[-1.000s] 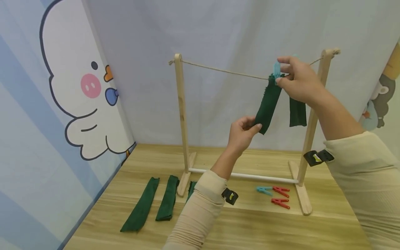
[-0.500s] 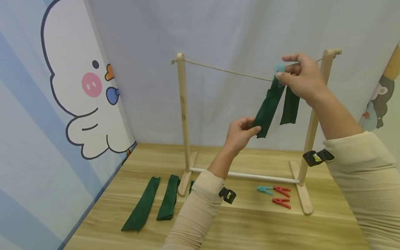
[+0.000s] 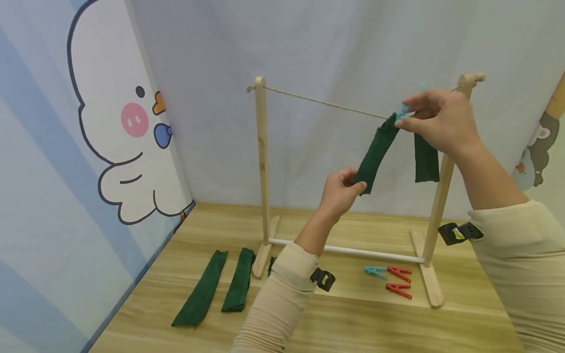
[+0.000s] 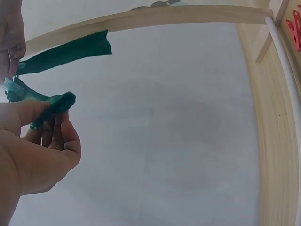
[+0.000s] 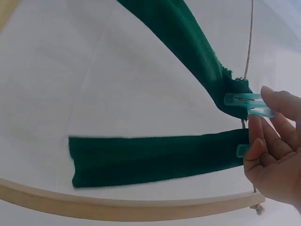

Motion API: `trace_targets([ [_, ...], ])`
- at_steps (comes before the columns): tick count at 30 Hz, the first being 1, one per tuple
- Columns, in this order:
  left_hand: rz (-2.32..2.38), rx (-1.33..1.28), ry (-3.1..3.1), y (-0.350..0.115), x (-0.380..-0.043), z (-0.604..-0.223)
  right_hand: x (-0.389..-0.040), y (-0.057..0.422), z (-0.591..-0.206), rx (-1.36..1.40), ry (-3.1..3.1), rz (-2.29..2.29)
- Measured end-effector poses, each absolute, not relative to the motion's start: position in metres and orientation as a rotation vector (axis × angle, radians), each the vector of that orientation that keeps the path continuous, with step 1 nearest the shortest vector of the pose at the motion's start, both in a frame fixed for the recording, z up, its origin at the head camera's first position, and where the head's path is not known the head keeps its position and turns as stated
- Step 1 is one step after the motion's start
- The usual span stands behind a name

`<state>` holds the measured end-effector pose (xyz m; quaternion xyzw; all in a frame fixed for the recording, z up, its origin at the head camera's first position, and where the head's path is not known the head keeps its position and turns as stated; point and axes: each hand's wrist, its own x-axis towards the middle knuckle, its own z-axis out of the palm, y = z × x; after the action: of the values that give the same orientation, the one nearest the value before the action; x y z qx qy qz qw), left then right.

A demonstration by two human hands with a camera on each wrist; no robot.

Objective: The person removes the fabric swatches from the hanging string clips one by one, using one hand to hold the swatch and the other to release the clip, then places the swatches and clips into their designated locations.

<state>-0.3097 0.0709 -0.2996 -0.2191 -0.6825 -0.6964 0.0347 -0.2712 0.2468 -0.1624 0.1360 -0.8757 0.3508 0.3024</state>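
My left hand [image 3: 337, 196] pinches the lower end of a dark green cloth strip [image 3: 375, 154] between thumb and fingers, drawing it out at a slant. At the strip's top, my right hand [image 3: 446, 117] pinches a light blue clothespin [image 3: 402, 112]. In the right wrist view this clothespin [image 5: 242, 100] overlaps the cloth where it meets the thin rope [image 5: 249, 42]. Just right of it hangs a second green strip [image 3: 426, 159], with another blue clothespin [image 5: 242, 150] at its top. My right fingers partly hide that upper end in the head view.
The rope runs between two wooden posts [image 3: 262, 147] joined low down by a white rod [image 3: 366, 253]. On the wooden table [image 3: 344, 318] lie a blue clothespin [image 3: 375, 272] and two red clothespins [image 3: 398, 290]. Further green strips [image 3: 200, 289] lie left, one mostly behind my left sleeve [image 3: 278, 294].
The clothespin in my right hand has gone from upright to leaning right, and that hand has shifted slightly right and down. The second strip has swung; my left hand keeps its pinch.
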Motion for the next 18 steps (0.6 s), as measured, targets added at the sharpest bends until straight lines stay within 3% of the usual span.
trace_targets([
  [18,-2.213,-0.736,-2.058,0.07,-0.304,-0.297,-0.276,0.259,-0.168,0.249,-2.135,1.16],
])
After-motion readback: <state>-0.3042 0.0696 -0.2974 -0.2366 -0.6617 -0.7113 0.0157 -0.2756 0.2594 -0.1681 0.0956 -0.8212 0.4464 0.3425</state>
